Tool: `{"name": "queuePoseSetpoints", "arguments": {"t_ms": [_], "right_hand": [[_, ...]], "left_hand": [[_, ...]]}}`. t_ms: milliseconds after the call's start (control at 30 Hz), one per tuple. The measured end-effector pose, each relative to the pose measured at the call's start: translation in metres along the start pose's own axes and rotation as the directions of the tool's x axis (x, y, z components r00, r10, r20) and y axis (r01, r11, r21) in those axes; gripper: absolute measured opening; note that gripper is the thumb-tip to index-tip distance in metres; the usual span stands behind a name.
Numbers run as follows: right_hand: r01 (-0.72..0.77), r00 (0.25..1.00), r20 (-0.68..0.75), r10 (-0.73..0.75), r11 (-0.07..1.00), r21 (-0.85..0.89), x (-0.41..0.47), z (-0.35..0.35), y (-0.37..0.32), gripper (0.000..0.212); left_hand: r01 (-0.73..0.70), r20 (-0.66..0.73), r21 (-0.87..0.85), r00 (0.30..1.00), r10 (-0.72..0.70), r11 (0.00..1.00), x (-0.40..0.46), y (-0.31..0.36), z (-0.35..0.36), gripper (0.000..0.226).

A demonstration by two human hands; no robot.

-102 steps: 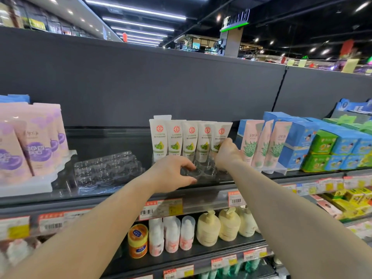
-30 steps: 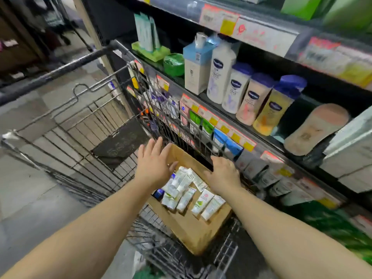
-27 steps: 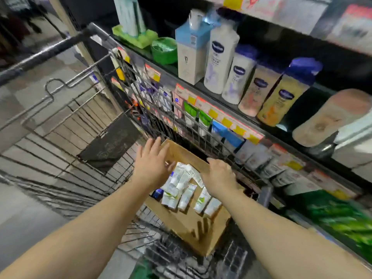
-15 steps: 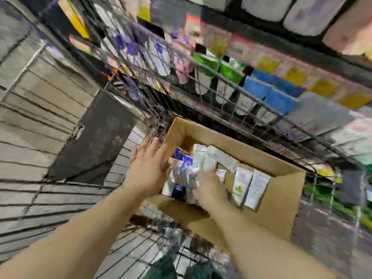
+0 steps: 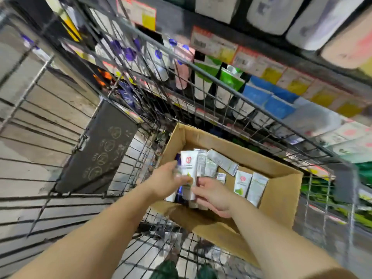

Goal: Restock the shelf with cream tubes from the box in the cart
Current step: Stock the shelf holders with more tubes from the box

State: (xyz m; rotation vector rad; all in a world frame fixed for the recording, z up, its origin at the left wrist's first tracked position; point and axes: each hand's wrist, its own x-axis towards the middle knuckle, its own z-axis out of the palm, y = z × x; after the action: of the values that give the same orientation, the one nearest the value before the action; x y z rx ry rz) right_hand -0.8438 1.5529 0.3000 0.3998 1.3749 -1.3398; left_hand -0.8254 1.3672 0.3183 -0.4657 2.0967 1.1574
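An open cardboard box (image 5: pixel 279 190) sits in the wire cart (image 5: pixel 124 174) and holds several white cream tubes (image 5: pixel 242 183) with green and red prints. Both my hands are inside the box. My left hand (image 5: pixel 165 183) holds an upright white tube (image 5: pixel 188 164) by its lower part, thumb across it. My right hand (image 5: pixel 214 195) grips the bottoms of a few tubes (image 5: pixel 203 165) just right of it. Two more tubes lie at the box's right side. The picture is blurred by motion.
The cart's far wire wall (image 5: pixel 201 91) stands against lower shelves with green-capped tubes (image 5: pixel 229 85), blue packs (image 5: pixel 267 99) and price labels (image 5: pixel 213 45). A dark folded seat panel (image 5: pixel 100 150) leans at the cart's left. Tiled floor shows under the wires.
I turned from the top shelf down to the cart and put both hands into the box. Since half a second ago my hands closed on tubes and raised them upright.
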Motion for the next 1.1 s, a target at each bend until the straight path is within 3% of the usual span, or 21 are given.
{"name": "queuePoseSetpoints", "arguments": {"t_ms": [67, 100, 133, 200, 267, 367, 433, 600, 733, 800, 900, 1000, 1100], "right_hand": [[-0.06, 0.991, 0.124, 0.052, 0.996, 0.063, -0.003, 0.003, -0.01, 0.02], [-0.074, 0.988, 0.134, 0.074, 0.997, -0.005, 0.001, 0.001, -0.01, 0.018], [-0.057, 0.996, 0.066, 0.067, 0.988, -0.145, 0.01, 0.0, -0.009, 0.021], [-0.096, 0.958, -0.282, -0.05, 0.873, -0.479, 0.037, -0.005, -0.003, 0.034], [-0.219, 0.784, -0.568, -0.251, 0.745, -0.631, 0.062, -0.005, 0.006, 0.042], [-0.37, 0.692, -0.617, -0.375, 0.55, -0.749, 0.09, 0.001, 0.016, 0.051], [-0.412, 0.67, -0.624, -0.402, 0.498, -0.763, 0.098, 0.002, 0.013, 0.053], [-0.393, 0.821, -0.532, -0.207, 0.471, -0.79, 0.087, -0.015, 0.003, 0.026], [-0.411, 0.891, -0.448, -0.077, 0.285, -0.866, 0.063, -0.017, 0.019, 0.039], [-0.416, 0.891, -0.445, -0.094, 0.229, -0.88, 0.059, -0.01, 0.024, 0.039], [-0.379, 0.873, -0.447, -0.195, 0.306, -0.873, 0.064, -0.002, 0.032, 0.025], [-0.305, 0.866, -0.47, -0.172, 0.564, -0.767, 0.069, -0.009, 0.039, 0.022], [-0.096, 0.96, -0.277, -0.045, 0.875, -0.474, 0.049, -0.027, 0.042, 0.037]], "left_hand": [[0.054, 0.141, -0.232, 0.99, -0.022, 0.971, 0.001, -0.004, 0.002, 0.044], [0.058, 0.155, -0.288, 0.988, -0.013, 0.956, 0.001, -0.004, 0.001, 0.041], [0.055, 0.131, -0.332, 0.991, -0.011, 0.942, -0.001, -0.003, -0.001, 0.036], [0.046, 0.039, -0.371, 0.999, -0.034, 0.928, 0.003, -0.009, -0.003, 0.025], [0.04, -0.025, -0.316, 0.998, -0.05, 0.948, 0.004, -0.014, -0.006, 0.017], [0.038, -0.081, -0.241, 0.995, -0.059, 0.97, 0.009, -0.023, -0.008, 0.026], [0.033, -0.111, -0.191, 0.992, -0.056, 0.981, 0.012, -0.026, -0.007, 0.03], [0.055, -0.142, -0.235, 0.986, -0.09, 0.97, 0.005, -0.018, -0.002, 0.031], [0.02, -0.137, -0.195, 0.989, -0.048, 0.981, -0.004, -0.007, -0.006, 0.033], [0.017, -0.14, -0.164, 0.989, -0.041, 0.986, -0.008, -0.003, -0.01, 0.034], [0.018, -0.155, -0.101, 0.987, -0.033, 0.995, -0.006, -0.003, -0.007, 0.036], [0.018, -0.144, -0.069, 0.989, -0.028, 0.997, -0.005, -0.005, -0.001, 0.03], [0.034, -0.126, -0.139, 0.991, -0.051, 0.99, -0.012, 0.004, 0.008, 0.029]]}}
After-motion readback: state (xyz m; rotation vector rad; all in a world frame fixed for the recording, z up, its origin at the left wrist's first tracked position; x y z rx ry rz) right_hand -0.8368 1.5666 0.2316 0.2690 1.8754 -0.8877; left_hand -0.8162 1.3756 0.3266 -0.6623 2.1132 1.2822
